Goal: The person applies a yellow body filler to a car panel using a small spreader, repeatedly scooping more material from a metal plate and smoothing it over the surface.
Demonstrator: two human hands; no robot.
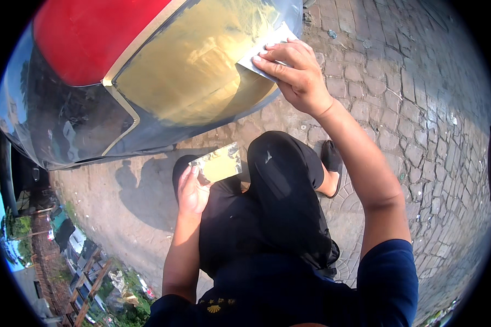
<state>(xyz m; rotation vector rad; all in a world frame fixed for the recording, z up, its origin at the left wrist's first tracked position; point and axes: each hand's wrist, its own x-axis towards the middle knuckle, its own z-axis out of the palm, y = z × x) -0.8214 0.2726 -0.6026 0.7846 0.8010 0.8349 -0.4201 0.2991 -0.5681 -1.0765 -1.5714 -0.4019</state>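
My right hand (300, 73) presses a flat, pale putty spreader (251, 60) against the lower right part of a car's curved body panel, its fingers laid over the spreader. Yellow putty (174, 76) covers a wide patch of that panel, smeared thinner toward the top and edges. Above my knee, my left hand (192, 191) pinches a small rectangular plate (235, 151) by its left end. A layer of yellow putty coats the plate, and its edges are stained dark. The spreader's working edge is partly hidden by my fingers.
Masking tape (123, 106) borders a red painted panel (93, 38) and a dark, glossy light or trim section (73, 114). I crouch on stone paving (387, 98), black-trousered knees (283, 158) close below the car. Planks and plants (87, 278) lie at the lower left.
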